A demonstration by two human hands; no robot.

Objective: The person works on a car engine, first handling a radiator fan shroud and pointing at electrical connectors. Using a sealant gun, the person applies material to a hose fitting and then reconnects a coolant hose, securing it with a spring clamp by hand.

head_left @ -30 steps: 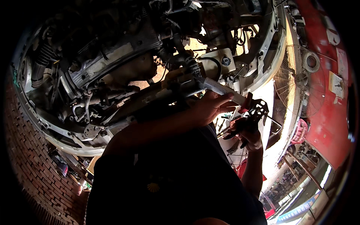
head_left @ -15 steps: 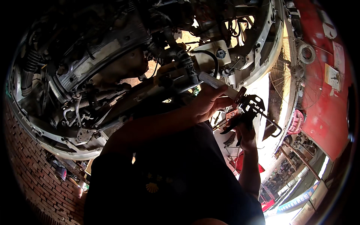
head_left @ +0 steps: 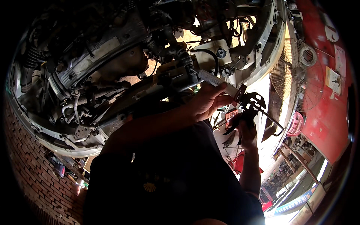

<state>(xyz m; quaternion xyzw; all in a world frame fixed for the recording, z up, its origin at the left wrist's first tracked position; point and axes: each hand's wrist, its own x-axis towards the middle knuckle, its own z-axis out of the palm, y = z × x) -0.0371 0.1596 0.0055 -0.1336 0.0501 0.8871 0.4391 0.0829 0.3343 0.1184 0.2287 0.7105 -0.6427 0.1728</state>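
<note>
In front of my torso I hold a caulking gun, its pale tube (head_left: 213,79) slanting from upper left down to a reddish-brown collar (head_left: 240,93). My left hand (head_left: 208,103) is closed on the tube from below, thumb laid along it. My right hand (head_left: 247,135), mostly in shadow, is wrapped round the dark grip and trigger (head_left: 242,120). A thin bent rod (head_left: 273,122) sticks out behind the handle to the lower right. The tube's far end lies over the car's front, close to a black hose.
An opened car front (head_left: 105,75) with engine parts and hoses spreads ahead and left. A whitish reservoir (head_left: 212,52) sits past the tube. To the right stand a wire fan guard (head_left: 296,71) and a red panel (head_left: 326,112). A brick surface (head_left: 37,168) shows at lower left.
The caulking gun and both hands have stayed nearly in place. The handle and right hand have tilted and shifted very slightly; the surroundings have moved a little with the view.
</note>
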